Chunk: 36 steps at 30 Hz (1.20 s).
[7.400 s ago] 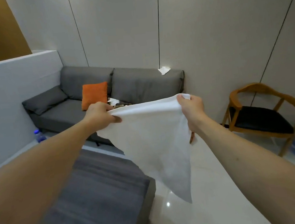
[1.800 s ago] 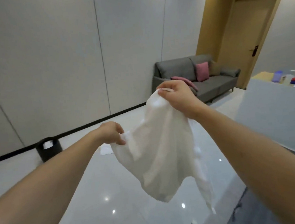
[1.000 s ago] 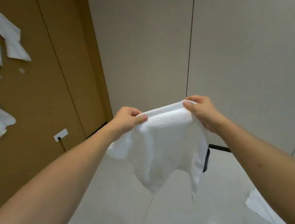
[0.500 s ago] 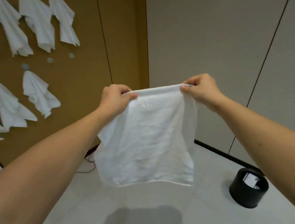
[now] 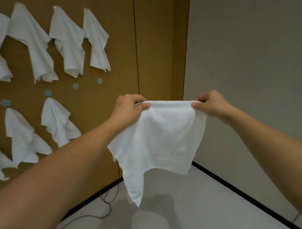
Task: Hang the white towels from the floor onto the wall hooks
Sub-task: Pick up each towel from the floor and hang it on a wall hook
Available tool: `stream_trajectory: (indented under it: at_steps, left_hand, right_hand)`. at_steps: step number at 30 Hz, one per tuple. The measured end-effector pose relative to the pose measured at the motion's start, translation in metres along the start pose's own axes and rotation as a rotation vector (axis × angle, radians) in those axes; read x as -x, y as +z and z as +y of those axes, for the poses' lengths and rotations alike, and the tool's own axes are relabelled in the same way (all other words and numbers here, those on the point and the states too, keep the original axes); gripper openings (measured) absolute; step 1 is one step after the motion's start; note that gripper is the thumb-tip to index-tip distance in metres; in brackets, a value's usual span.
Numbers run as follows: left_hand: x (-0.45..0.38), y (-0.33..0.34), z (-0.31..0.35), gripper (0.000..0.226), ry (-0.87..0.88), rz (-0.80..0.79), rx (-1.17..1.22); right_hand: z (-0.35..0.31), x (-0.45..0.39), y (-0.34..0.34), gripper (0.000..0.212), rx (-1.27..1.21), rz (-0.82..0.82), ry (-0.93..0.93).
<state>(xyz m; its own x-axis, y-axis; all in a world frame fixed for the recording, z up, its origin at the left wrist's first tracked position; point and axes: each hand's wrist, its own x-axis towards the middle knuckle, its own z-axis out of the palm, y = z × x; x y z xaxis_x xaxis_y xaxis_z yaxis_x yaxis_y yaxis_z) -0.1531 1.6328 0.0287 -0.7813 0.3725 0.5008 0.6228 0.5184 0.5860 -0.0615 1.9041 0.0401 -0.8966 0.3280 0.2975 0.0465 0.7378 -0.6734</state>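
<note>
Hung towels (image 5: pixel 66 43) on the wall left; held towel (image 5: pixel 160 137) right of them — cable (image 5: pixel 107 200) on the floor below.

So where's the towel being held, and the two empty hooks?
held towel (image 5: pixel 160 137), head view, middle of cloth
left empty hook (image 5: pixel 75 85), head view, blue base
right empty hook (image 5: pixel 100 80), head view, blue base

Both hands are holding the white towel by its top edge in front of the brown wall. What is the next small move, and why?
Probably carry the towel up and left to the nearer free blue hook. The left hand and right hand pinch its top edge, so it hangs spread in the air. Both hooks to the left in this row already hold towels; this hook and the other free hook are bare.
</note>
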Motion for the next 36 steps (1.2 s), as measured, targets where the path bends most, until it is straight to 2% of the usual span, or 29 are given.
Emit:
stream_trajectory:
  at_steps: [5, 8, 11, 18, 20, 24, 26, 29, 30, 32, 36]
  left_hand:
    - [-0.057, 0.019, -0.064, 0.013, -0.066, -0.008, -0.052]
    - [-0.089, 0.031, -0.11, 0.016, -0.108, -0.026, -0.093]
    - [-0.121, 0.04, -0.153, 0.017, -0.167, -0.042, -0.144]
    - [-0.192, 0.016, -0.229, 0.014, -0.297, 0.028, -0.218]
    - [-0.207, 0.006, -0.253, 0.014, -0.344, 0.068, -0.248]
    - [-0.223, -0.013, -0.305, 0.018, -0.445, 0.16, -0.386]
    - [-0.231, -0.02, -0.333, 0.019, -0.503, 0.18, -0.416]
    - [-0.245, -0.031, -0.377, 0.024, -0.543, 0.204, -0.443]
    - [-0.251, -0.036, -0.392, 0.027, -0.547, 0.221, -0.443]
    - [-0.264, -0.045, -0.423, 0.029, -0.554, 0.259, -0.419]
    - [-0.297, -0.066, -0.483, 0.024, -0.563, 0.273, -0.415]
  right_hand:
    - [0.01, -0.084, 0.083, 0.007, -0.035, -0.291, -0.001]
    - [-0.009, -0.129, 0.146, 0.032, -0.154, -0.492, -0.065]
    - [-0.032, -0.174, 0.206, 0.028, -0.278, -0.647, -0.149]
    - [-0.063, -0.302, 0.302, 0.037, -0.34, -0.626, -0.211]
    - [-0.073, -0.334, 0.328, 0.027, -0.306, -0.58, -0.295]
    - [-0.087, -0.381, 0.378, 0.029, -0.186, -0.506, -0.464]
    - [-0.095, -0.397, 0.404, 0.033, -0.205, -0.519, -0.461]
    - [-0.109, -0.423, 0.442, 0.028, -0.267, -0.537, -0.432]
    - [-0.114, -0.432, 0.455, 0.033, -0.272, -0.525, -0.435]
    - [-0.127, -0.452, 0.481, 0.04, -0.253, -0.507, -0.454]
    - [-0.155, -0.494, 0.533, 0.037, -0.174, -0.453, -0.512]
